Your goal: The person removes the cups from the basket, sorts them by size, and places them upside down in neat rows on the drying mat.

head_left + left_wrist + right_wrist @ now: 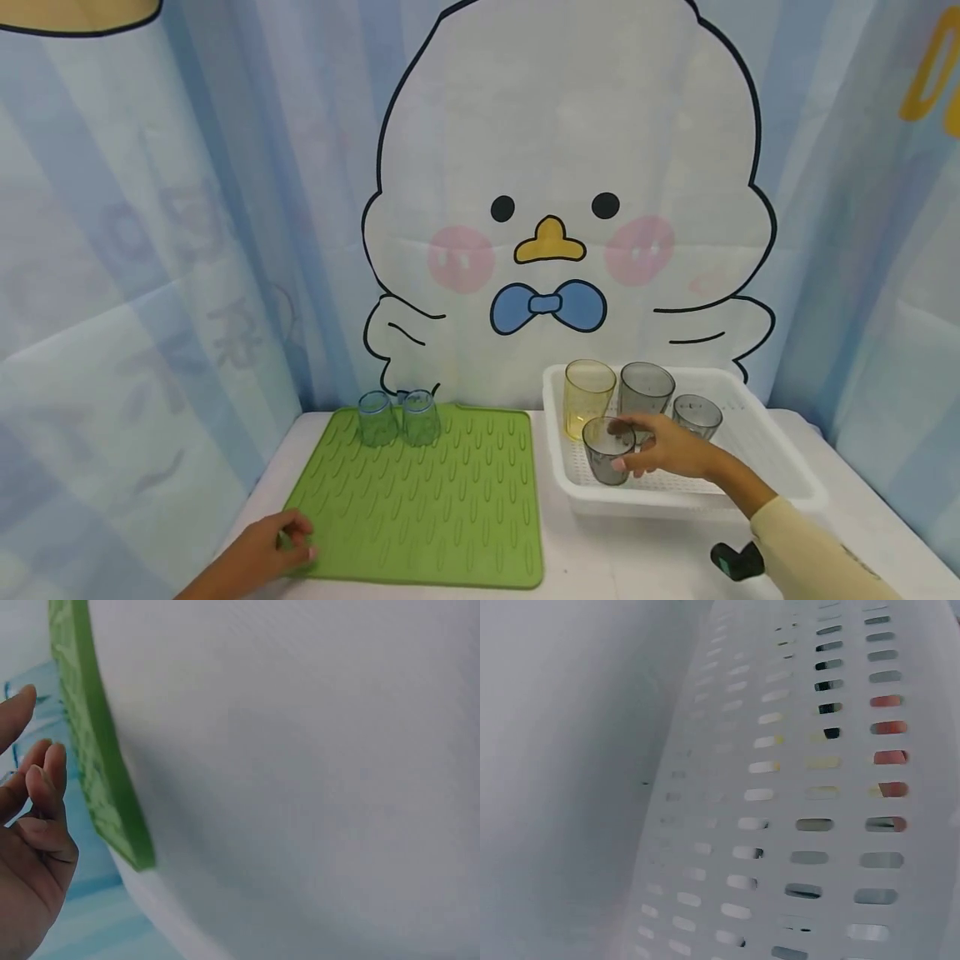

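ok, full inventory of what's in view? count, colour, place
green mat: 1, green, on the table, left and centre
white basket: 1, white, on the table, right of the mat
blue-tinted glasses: 2, blue-tinted, side by side, back left of the mat
yellow glass: 1, yellow, basket's back left
large grey glass: 1, grey, right of the yellow one
small grey glass: 1, grey, right of the large one
held glass: 1, grey, in the right hand, at the basket's front left
table: 1, white, under everything
curtains: blue and white, cartoon figure, behind and at both sides
left hand: 1, bare, by the mat's near left corner
right hand: 1, bare, at the basket, pale sleeve
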`<state>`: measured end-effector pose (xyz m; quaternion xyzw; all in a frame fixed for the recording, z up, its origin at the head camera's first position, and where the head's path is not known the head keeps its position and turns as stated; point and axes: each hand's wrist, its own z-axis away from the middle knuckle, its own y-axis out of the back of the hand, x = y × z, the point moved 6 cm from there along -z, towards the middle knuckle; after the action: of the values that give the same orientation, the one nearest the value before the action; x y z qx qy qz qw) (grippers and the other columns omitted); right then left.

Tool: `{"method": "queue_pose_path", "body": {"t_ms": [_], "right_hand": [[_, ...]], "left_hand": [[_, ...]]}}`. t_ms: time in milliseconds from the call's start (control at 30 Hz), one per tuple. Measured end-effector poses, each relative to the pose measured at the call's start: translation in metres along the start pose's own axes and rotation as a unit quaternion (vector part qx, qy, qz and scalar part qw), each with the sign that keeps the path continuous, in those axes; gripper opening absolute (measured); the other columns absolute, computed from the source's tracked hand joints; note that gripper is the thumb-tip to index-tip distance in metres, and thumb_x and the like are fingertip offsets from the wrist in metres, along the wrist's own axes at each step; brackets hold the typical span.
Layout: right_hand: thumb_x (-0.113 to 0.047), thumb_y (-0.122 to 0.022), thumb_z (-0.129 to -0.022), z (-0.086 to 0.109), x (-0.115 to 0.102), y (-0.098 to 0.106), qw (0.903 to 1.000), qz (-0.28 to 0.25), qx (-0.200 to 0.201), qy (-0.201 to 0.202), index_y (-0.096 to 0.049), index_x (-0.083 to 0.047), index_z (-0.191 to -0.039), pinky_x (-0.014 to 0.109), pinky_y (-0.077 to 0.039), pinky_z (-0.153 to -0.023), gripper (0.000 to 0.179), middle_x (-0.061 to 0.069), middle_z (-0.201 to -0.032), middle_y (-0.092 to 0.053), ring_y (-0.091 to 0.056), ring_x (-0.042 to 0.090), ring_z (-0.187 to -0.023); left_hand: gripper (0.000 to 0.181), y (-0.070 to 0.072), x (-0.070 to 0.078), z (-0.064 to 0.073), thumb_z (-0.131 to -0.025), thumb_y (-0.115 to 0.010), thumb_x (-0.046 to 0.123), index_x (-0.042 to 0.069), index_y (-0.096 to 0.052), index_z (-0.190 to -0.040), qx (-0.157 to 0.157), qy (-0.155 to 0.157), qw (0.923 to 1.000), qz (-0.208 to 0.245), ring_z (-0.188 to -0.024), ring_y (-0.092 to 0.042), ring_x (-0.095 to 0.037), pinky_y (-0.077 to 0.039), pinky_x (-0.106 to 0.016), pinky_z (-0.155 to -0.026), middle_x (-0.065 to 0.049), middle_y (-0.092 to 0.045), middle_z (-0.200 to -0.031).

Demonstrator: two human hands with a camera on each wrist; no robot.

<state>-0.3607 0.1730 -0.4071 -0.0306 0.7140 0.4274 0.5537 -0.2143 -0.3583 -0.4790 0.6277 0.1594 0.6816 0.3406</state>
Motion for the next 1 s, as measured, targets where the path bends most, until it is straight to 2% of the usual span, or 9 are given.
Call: {"method": "queue_pose_path", "body": {"t_ms": [200,433,567,667,867,1000], "right_hand": [[-0.016,-0.072,-0.084,0.012,-0.025,0.008,0.9983,0.003,0.044,0.037,-0.037,0.003,-0.139,0.04,-0.055,-0.066,0.068,0.03,-0.131,-0.047,-0.067,0.036,-0.074],[-0.007,-0.07,-0.084,0.026,-0.065,0.0,0.9914,-0.027,0.056,0.115,-0.042,0.0,-0.137,0.038,-0.055,-0.063,0.06,0.028,-0.13,-0.048,-0.066,0.029,-0.064],[-0.003,-0.071,-0.083,0.032,-0.088,-0.012,0.9856,-0.041,0.062,0.152,-0.043,-0.001,-0.136,0.037,-0.055,-0.059,0.06,0.024,-0.127,-0.05,-0.064,0.023,-0.059],[-0.003,-0.072,-0.082,0.036,-0.102,-0.024,0.9838,-0.044,0.066,0.161,-0.043,-0.004,-0.136,0.033,-0.054,-0.055,0.062,0.02,-0.127,-0.052,-0.063,0.018,-0.059],[-0.002,-0.071,-0.082,0.043,-0.125,-0.055,0.9804,-0.056,0.051,0.182,-0.043,-0.008,-0.138,0.032,-0.054,-0.058,0.063,0.018,-0.129,-0.052,-0.064,0.016,-0.063],[0.001,-0.069,-0.082,0.048,-0.136,-0.077,0.9757,-0.095,0.03,0.195,-0.042,-0.006,-0.138,0.034,-0.055,-0.058,0.063,0.019,-0.127,-0.053,-0.066,0.016,-0.066]], "left_hand": [[0.035,-0.005,0.033,-0.004,-0.093,-0.06,0.033,0.002,-0.059,-0.108,0.008,-0.026,0.9996,-0.006,-0.071,-0.055,-0.014,-0.046,-0.029,-0.06,-0.003,-0.061,-0.091],[0.037,-0.015,0.077,-0.004,-0.092,-0.061,0.037,0.004,-0.059,-0.108,0.028,-0.067,0.9974,0.002,-0.073,-0.055,-0.009,-0.047,-0.027,-0.062,-0.002,-0.06,-0.093],[0.033,-0.024,0.106,-0.002,-0.09,-0.063,0.037,0.009,-0.059,-0.107,0.051,-0.103,0.9933,0.001,-0.075,-0.056,-0.007,-0.048,-0.026,-0.064,-0.001,-0.059,-0.092],[0.032,-0.031,0.126,0.001,-0.09,-0.063,0.038,0.013,-0.059,-0.109,0.06,-0.12,0.9909,0.006,-0.077,-0.056,-0.006,-0.047,-0.026,-0.064,0.0,-0.06,-0.095],[0.04,-0.049,0.162,0.005,-0.089,-0.063,0.044,0.017,-0.057,-0.118,0.037,-0.124,0.991,0.036,-0.086,-0.058,-0.011,-0.048,-0.029,-0.07,0.0,-0.06,-0.105],[0.043,-0.061,0.187,0.012,-0.089,-0.063,0.042,0.019,-0.053,-0.125,0.029,-0.158,0.9858,0.048,-0.094,-0.057,-0.013,-0.049,-0.03,-0.076,0.002,-0.059,-0.111]]}}
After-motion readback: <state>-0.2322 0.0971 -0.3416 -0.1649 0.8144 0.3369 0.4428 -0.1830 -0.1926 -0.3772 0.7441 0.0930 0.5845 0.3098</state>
